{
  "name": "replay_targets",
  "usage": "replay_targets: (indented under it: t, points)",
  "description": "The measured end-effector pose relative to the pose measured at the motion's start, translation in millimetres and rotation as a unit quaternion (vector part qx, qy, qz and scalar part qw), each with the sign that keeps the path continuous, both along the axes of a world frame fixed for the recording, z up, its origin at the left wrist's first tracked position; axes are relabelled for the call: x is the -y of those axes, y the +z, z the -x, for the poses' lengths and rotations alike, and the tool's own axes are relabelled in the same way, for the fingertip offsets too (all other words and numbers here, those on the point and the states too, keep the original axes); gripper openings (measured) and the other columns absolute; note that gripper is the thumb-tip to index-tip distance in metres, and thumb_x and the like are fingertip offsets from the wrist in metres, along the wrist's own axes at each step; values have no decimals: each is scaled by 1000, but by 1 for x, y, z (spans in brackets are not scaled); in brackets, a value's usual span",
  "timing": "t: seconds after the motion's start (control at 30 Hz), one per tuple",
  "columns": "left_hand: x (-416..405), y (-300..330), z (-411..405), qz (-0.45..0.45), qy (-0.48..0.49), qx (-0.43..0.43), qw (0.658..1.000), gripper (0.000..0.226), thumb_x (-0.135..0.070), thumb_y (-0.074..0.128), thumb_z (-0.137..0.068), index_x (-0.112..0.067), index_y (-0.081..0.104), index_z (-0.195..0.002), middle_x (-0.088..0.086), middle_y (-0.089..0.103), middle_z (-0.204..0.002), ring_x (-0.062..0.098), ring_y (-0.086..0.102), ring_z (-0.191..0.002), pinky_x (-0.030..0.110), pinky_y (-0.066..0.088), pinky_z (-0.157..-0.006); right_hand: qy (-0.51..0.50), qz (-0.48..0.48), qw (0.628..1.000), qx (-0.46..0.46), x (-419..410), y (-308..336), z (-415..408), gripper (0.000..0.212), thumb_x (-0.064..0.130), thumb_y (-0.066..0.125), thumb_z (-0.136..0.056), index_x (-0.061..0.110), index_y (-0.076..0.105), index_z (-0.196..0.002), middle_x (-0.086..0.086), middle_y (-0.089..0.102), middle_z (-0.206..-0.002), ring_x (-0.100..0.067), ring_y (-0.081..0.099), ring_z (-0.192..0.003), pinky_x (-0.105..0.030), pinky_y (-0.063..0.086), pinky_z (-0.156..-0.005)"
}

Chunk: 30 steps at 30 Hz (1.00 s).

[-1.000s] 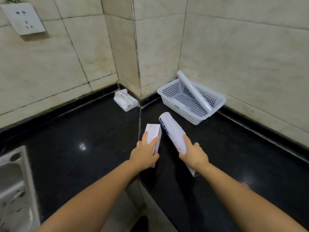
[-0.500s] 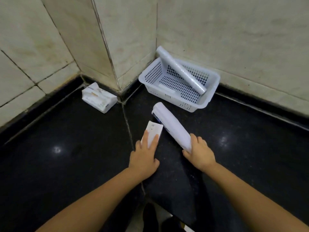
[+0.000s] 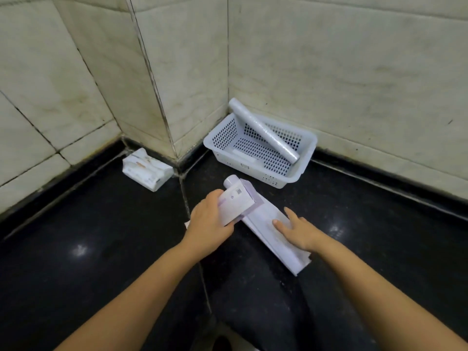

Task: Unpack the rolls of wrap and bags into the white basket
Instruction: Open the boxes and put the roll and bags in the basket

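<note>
A: Why do we hold the two things so differently here?

B: I think each hand has its own work. Our left hand (image 3: 210, 221) is closed around the small carton (image 3: 235, 206), fingers on its far side and thumb under the near edge, so the carton is lifted a little and tilted over the long box (image 3: 273, 229). Our right hand (image 3: 297, 230) lies open and flat on top of the long box, fingers spread; it grips nothing, it only presses the box against the black counter (image 3: 101, 249) so it does not slide.

A: And the roll we want?

B: One roll end (image 3: 230, 181) comes out of the long box at its far end, at about 11 o'clock from the right hand and just past the carton. So the thing to take out is beyond both grips, not inside either one. The right hand rests on the middle of the box, well back from that opening.

A: Where must it go?

B: Into the white basket (image 3: 304, 168), in the wall corner at 12 to 1 o'clock from our hands, near the box's open end. A wrap roll (image 3: 263, 130) already leans inside, its top end on the far rim. The tissue pack (image 3: 147, 169) at 10 o'clock seems not to be part of this.
</note>
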<state>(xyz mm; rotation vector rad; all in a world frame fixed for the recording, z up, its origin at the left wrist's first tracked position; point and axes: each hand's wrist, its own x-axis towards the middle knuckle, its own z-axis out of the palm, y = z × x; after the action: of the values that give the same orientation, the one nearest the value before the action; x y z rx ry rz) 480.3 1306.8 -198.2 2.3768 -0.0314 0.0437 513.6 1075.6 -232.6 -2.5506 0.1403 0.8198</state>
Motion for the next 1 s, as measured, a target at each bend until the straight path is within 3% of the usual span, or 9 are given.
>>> replay_targets:
  t: [0.07,0.13,0.23,0.3,0.43,0.6,0.73,0.9,1.0]
  points:
    - [6,14,6,26,-36,36,998,62,-29,70,-77,-20,36,-127,-4,49,-116,17,48,-107,41,44,-91,-3,-30,999,35,5,23,-1,75,65,32,-88,28,10,-149,-13,26,-154,-30,31,-139,-41,30,-112]
    - [14,25,11,38,-60,74,995,62,-23,69,-75,-20,36,-127,-1,49,-119,17,47,-108,41,43,-94,-14,-115,986,121,8,52,5,72,64,35,-87,29,18,-147,-1,40,-148,-21,39,-135,-32,35,-104]
    - [31,41,14,52,-69,134,987,61,-18,70,-73,-21,38,-126,-2,51,-120,17,48,-111,38,41,-94,-44,-321,929,177,5,102,27,79,76,42,-73,39,31,-141,31,53,-123,-3,51,-120,-28,44,-97]
    - [43,49,17,20,-83,191,978,59,-15,70,-71,-18,43,-124,-3,54,-119,17,50,-111,34,40,-92,-39,-383,903,191,4,126,43,83,80,46,-63,43,37,-136,28,57,-120,7,57,-110,-24,51,-93]
    - [58,59,22,-37,-99,260,960,55,-19,64,-69,-16,48,-121,-3,57,-116,13,49,-109,30,36,-92,8,-304,922,242,4,146,64,75,64,56,-75,39,29,-141,21,53,-129,3,54,-114,-23,46,-96]
    - [65,69,25,-102,-113,319,935,59,-24,64,-71,-16,44,-126,0,59,-117,13,47,-111,32,37,-94,-37,-273,920,280,10,151,79,76,54,60,-73,30,32,-139,16,59,-121,-2,59,-107,-30,49,-95]
    - [77,80,29,-77,-158,275,945,64,-47,63,-78,-13,48,-130,-1,58,-123,15,52,-115,34,38,-100,-52,-304,916,257,13,151,79,57,44,62,-77,27,46,-128,11,67,-111,-6,65,-98,-35,53,-91]
    - [76,93,24,-15,-182,197,963,60,-52,69,-74,-26,51,-125,-12,59,-113,9,52,-105,34,39,-96,-37,-366,914,170,23,157,74,32,30,57,-89,31,54,-121,2,70,-109,-16,68,-98,-36,58,-86]
    - [72,98,21,-44,-191,210,958,54,-57,64,-76,-30,54,-122,-15,61,-110,7,52,-104,34,38,-94,-31,-357,918,171,26,161,71,35,31,58,-85,35,55,-119,0,69,-110,-21,67,-98,-42,57,-87]
